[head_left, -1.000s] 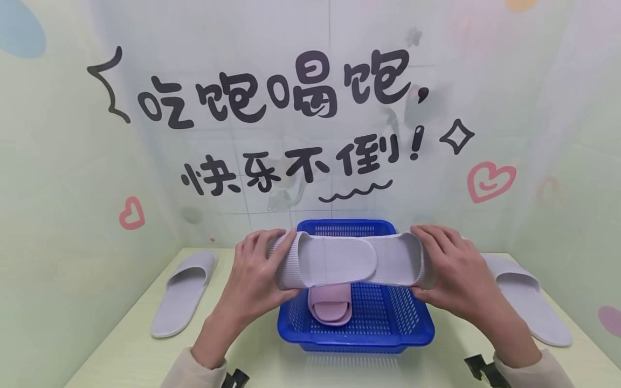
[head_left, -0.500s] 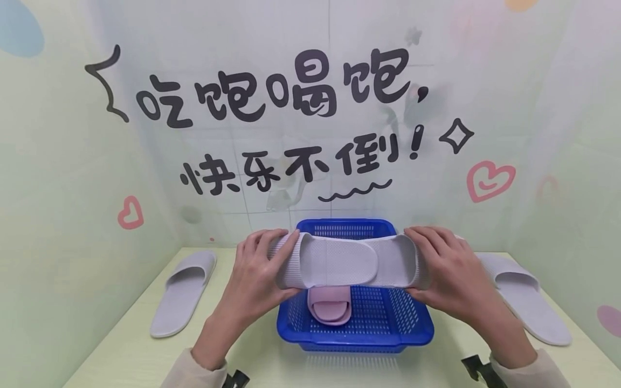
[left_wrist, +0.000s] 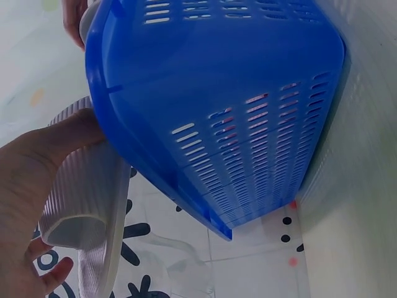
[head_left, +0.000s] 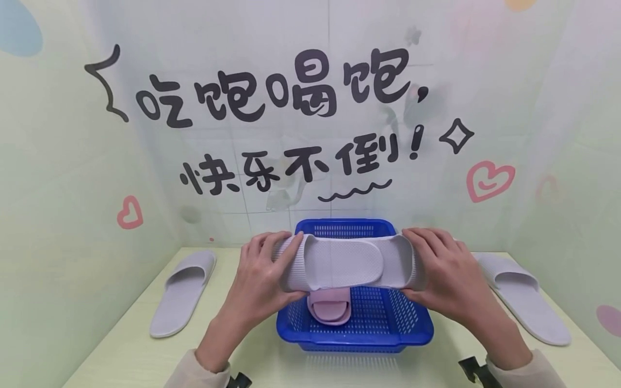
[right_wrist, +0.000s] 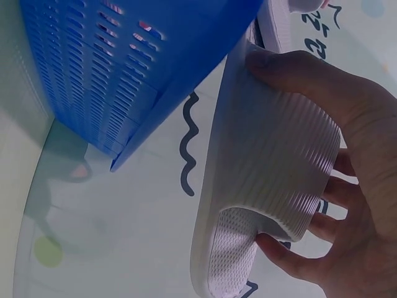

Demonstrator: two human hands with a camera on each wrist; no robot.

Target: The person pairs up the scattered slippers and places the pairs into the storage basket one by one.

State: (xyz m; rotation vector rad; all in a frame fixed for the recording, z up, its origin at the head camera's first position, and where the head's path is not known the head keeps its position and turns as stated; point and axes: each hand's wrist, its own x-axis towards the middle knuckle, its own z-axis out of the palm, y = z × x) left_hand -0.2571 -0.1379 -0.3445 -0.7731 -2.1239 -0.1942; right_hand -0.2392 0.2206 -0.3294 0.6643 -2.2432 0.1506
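Two light grey slippers are held end to end above the blue basket, soles lying sideways and overlapping. My left hand (head_left: pixel 257 275) grips the left slipper (head_left: pixel 344 262) round its ribbed strap, thumb below and fingers above. The right slipper (head_left: pixel 395 262) is gripped the same way by my right hand (head_left: pixel 451 275). The left slipper's heel end lies in front of the right slipper's footbed. Ribbing shows on the left slipper's strap (left_wrist: pixel 77 180) in the left wrist view and on the right slipper's strap (right_wrist: pixel 273 149) in the right wrist view.
The blue perforated basket (head_left: pixel 354 340) stands on the pale table (head_left: pixel 121 361), with a pink slipper (head_left: pixel 330 310) inside. Another grey slipper (head_left: pixel 181 296) lies at the left and one more grey slipper (head_left: pixel 529 304) at the right. Behind is a printed wall (head_left: pixel 271 32).
My hands have moved slightly closer together, the left one a little rightward and the right one leftward. The two held slippers overlap more. Basket and other slippers have stayed put.
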